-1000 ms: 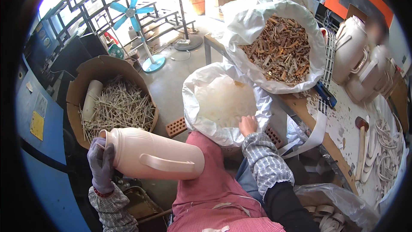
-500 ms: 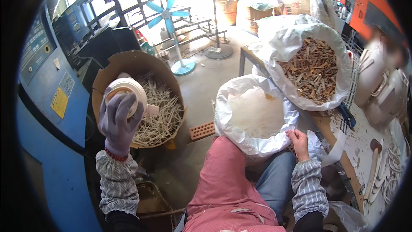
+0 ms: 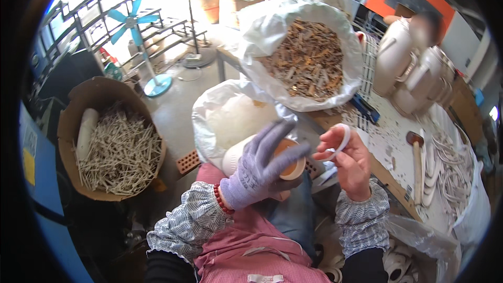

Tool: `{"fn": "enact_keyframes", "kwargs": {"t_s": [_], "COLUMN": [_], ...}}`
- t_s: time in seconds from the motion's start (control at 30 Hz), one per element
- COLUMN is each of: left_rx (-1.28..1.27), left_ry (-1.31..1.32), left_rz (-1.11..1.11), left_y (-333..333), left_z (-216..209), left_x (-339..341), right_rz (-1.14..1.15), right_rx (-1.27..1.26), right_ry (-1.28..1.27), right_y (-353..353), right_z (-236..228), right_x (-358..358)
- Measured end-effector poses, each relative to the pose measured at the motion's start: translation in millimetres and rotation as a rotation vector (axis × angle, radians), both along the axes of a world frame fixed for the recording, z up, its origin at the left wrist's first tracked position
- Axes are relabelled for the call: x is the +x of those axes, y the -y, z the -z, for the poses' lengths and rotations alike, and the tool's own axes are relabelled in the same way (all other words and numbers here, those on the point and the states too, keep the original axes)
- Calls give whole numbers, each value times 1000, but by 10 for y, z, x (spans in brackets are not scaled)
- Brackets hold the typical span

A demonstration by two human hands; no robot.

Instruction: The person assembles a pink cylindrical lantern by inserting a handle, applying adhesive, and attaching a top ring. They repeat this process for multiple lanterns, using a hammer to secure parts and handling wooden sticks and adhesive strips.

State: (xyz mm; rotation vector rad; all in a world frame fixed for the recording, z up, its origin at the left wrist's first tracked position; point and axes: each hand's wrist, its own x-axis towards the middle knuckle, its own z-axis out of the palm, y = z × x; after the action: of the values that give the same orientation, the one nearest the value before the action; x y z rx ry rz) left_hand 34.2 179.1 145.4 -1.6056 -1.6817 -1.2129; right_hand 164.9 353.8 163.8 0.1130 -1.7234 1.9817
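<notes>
Gripping cream flask w/ gloved left hand, right hand pinching white ring; box holds sticks.

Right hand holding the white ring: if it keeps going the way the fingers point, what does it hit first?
Probably the open orange mouth of the cream flask that the gloved left hand grips. The right hand pinches the white ring beside it, fingertips pointing left; depth unclear.
</notes>
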Motion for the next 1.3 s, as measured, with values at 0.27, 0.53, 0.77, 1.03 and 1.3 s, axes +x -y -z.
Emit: {"fn": "enact_keyframes", "kwargs": {"t_s": [0.27,0.53,0.77,1.03,1.3], "left_rx": [-257,-284,-298,-309,-293], "left_ry": [149,190,126,128,222], "left_rz": [2,201,251,302,265], "left_y": [-270,-167,-154,-86,-133], "left_z": [103,151,240,211,161], "left_x": [-132,-187,-177,-197,-189], "right_rz": [-50,2,140,-181,-26], "right_rx": [158,895,1265,1094,223], "right_ry": [175,152,188,196,310], "right_y": [-13,152,314,121,166], "right_z": [103,114,151,-3,49], "right_x": [-179,-211,-95,-88,96]}}
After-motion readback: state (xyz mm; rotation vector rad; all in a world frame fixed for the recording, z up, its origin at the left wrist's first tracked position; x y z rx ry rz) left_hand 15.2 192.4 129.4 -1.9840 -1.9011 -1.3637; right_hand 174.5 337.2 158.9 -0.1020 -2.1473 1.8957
